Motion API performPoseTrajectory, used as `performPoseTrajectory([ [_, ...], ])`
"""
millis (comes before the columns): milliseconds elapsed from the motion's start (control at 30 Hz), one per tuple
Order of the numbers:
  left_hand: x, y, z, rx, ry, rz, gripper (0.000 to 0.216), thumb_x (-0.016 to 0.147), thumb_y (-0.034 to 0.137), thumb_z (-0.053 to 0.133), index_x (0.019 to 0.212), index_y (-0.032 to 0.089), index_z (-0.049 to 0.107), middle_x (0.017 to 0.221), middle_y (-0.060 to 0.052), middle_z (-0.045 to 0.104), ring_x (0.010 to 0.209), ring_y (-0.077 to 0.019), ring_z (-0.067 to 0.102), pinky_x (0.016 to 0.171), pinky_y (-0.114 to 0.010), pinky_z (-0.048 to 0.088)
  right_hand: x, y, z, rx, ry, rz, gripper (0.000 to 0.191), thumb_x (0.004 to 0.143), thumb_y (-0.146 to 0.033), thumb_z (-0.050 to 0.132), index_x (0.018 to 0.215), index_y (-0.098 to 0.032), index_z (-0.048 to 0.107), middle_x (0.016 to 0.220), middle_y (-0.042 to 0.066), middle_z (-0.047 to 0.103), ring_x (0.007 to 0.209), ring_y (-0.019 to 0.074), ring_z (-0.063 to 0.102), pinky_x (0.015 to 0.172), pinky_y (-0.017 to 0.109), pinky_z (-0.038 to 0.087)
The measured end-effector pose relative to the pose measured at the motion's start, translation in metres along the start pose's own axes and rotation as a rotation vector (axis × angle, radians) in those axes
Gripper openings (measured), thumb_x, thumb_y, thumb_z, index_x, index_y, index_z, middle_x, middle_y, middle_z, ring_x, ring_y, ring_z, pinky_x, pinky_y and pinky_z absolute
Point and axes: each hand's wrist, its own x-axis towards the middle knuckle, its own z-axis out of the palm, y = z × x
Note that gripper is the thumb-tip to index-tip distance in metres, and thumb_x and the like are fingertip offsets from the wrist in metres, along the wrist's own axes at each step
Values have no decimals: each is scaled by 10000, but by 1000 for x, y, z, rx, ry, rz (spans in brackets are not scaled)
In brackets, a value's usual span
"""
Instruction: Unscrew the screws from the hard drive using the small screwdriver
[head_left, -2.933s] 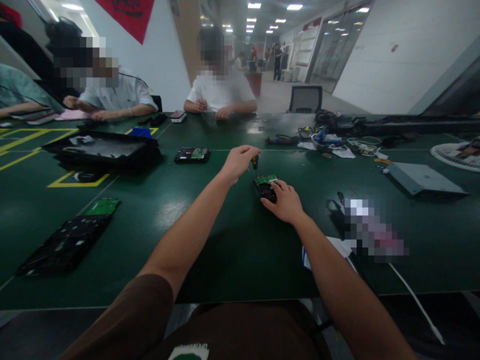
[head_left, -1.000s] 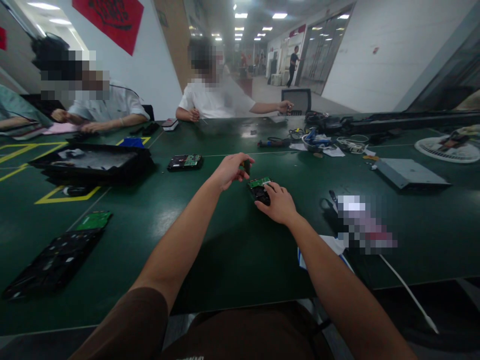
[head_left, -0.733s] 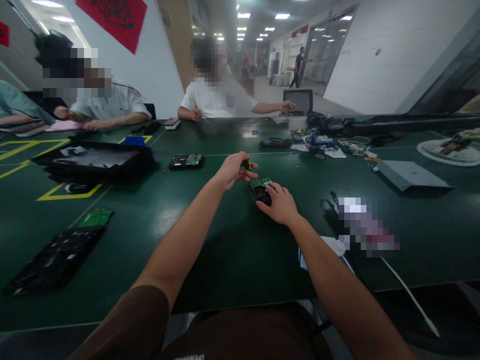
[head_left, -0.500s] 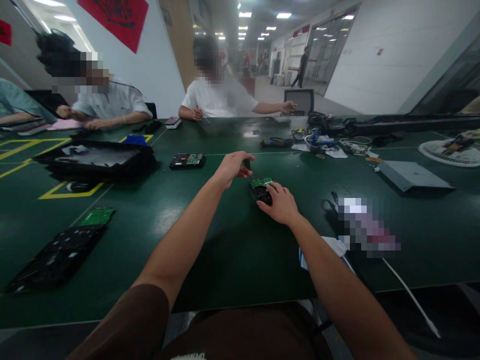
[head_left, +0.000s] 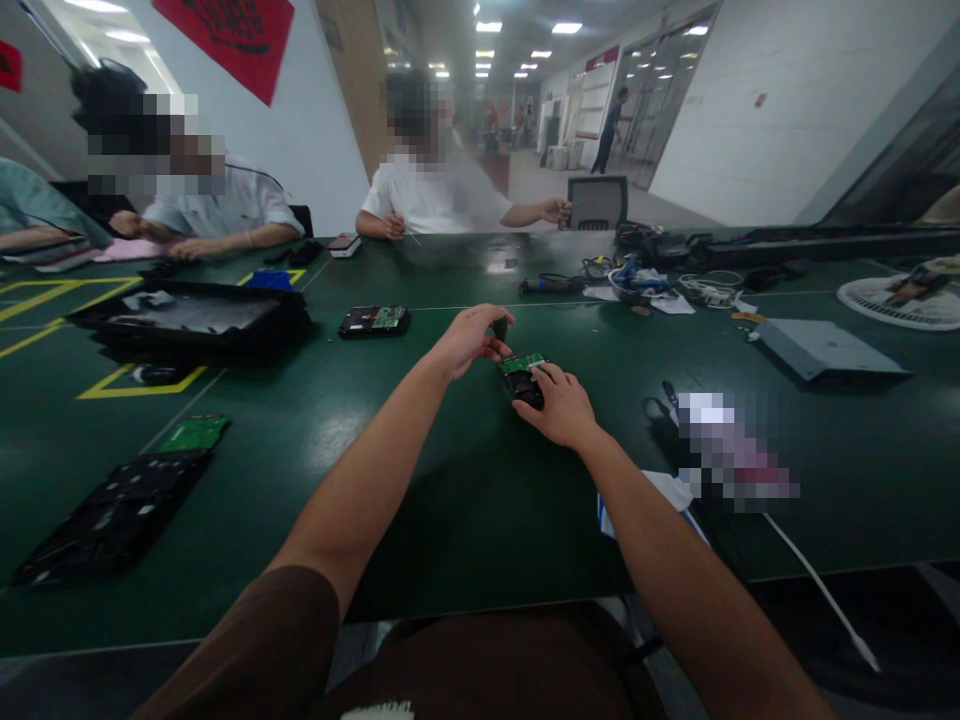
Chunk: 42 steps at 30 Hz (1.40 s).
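A hard drive (head_left: 521,382) with a black body and a green circuit board lies on the green table in front of me. My right hand (head_left: 564,407) grips its right side, thumb at the near edge and fingers over the board. Above the drive's far left corner, my left hand (head_left: 471,345) is closed around the dark handle of a small screwdriver (head_left: 500,328). The screwdriver points down at the board's edge; its tip is too small to make out.
Another drive (head_left: 373,321) lies farther left. A black open casing (head_left: 195,318) and a long black part with a green board (head_left: 124,505) are on the left. To the right are a grey metal box (head_left: 829,350), cables (head_left: 637,280) and a pixelated object (head_left: 735,450). People sit opposite.
My left hand has shifted slightly right, and the screwdriver handle with it. My right hand and the drive stay nearly in place.
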Motion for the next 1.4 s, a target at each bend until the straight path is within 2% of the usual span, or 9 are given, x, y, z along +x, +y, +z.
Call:
performPoseTrajectory([
  [133,0,1,-3,14,15,9,226,899,332,572,1026,161,647,944,-63,675,566,-138,700,452,-224,461,0,0,-1,0,-4,2,799,920,-729,538,1548,-237,496,1637,117,417,1360,428,483,1106,572,423],
  [367,2,-1,-2,-68,31,-14,189,906,334,553,1035,206,502,979,-86,739,621,-197,743,487,-259,501,0,-2,-1,-4,9,-7,788,932,-716,524,1534,-207,509,1639,125,411,1349,426,490,1110,574,424],
  [633,0,3,-4,118,105,59,240,900,322,553,961,156,715,969,-83,702,571,-108,656,484,-221,453,-1,1,0,7,13,7,808,917,-766,514,1528,-238,514,1624,130,404,1336,424,511,1100,575,445],
  [900,-1,4,2,-89,11,-41,173,887,314,620,994,179,613,971,-91,747,557,-126,657,477,-237,457,-1,-1,-3,14,18,-2,773,920,-727,544,1522,-242,521,1639,122,395,1346,427,503,1115,578,429],
  [1100,-2,5,3,-36,45,-7,191,886,303,603,957,150,692,958,-76,695,586,-116,694,467,-209,437,-2,-1,-2,18,48,-21,768,930,-741,529,1498,-224,547,1647,125,402,1410,411,446,1157,571,384],
  [1267,-4,6,7,-67,21,-51,185,875,306,599,999,171,629,922,-74,723,572,-151,705,466,-229,456,-2,-2,-3,45,78,-18,770,955,-753,485,1496,-207,540,1638,149,415,1439,387,430,1176,550,357],
  [1400,-4,7,8,-51,27,-44,143,868,283,600,946,166,626,927,-80,711,595,-152,717,481,-227,474,-1,-2,-4,66,82,5,756,973,-753,449,1504,-220,525,1640,147,418,1446,383,431,1171,558,359],
])
